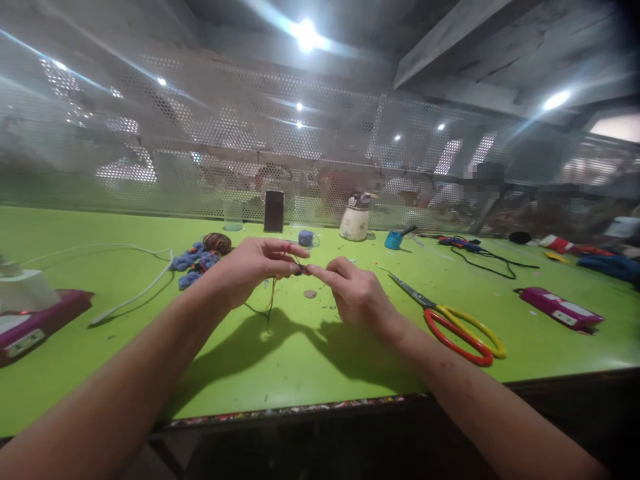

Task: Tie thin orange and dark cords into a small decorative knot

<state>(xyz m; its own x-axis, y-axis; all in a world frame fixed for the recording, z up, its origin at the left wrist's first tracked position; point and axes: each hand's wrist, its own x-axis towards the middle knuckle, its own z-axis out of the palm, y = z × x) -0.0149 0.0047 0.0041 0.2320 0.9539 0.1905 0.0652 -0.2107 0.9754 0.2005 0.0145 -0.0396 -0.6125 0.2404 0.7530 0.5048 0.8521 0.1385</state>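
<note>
Above the green table [310, 373], my left hand [247, 267] pinches a small dark piece of yarn work [299, 270] between thumb and fingers. Loose yarn ends [273, 300] dangle beneath it, and a strand crosses the raised index finger. My right hand [357, 293] meets the same piece with its fingertips pressed together; whether a hook is in them I cannot make out. Behind the hands lies a blue-purple yarn ball [305, 237]. Blue crocheted pieces [191, 265] and a dark multicoloured yarn ball [218, 243] rest beyond my left forearm.
Large scissors [431, 308] with red and yellow handles lie right of my right hand. Purple power strips [560, 308] sit at both sides; a white cable [145, 293] runs at left. A phone [273, 211], cream jug [355, 223] and blue pot [393, 241] stand farther back.
</note>
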